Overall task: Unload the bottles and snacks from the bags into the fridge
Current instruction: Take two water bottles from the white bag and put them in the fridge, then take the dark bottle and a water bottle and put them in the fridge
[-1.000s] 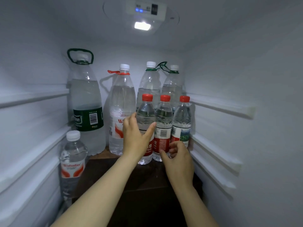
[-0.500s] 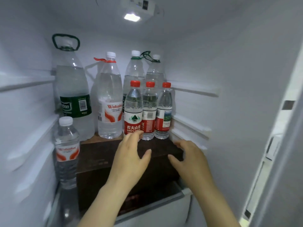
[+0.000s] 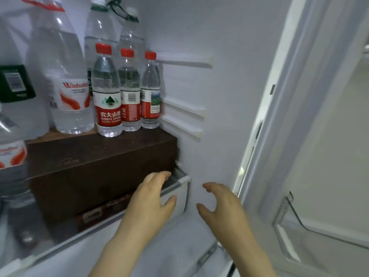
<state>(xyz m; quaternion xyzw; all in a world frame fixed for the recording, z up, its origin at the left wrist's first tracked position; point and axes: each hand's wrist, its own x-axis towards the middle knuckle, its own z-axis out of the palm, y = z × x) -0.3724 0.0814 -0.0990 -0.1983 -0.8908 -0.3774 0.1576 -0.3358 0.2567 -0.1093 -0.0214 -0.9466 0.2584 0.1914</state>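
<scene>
Red caps top three small bottles (image 3: 127, 90) standing on the brown box (image 3: 99, 156) inside the fridge. The front one's red label reads "Nongfu Spring" under Chinese characters. Just beside them, a bigger bottle (image 3: 67, 76) shows "Wahah", the rest hidden. At the left edge a dark green label (image 3: 16, 82) with a barcode is cut off, its print blurred. The left hand (image 3: 151, 200) is spread at the white drawer (image 3: 179, 180) corner; I cannot tell if it touches. The right hand (image 3: 221, 204) hangs near it, fingers loosely bent apart. Both hold nothing.
</scene>
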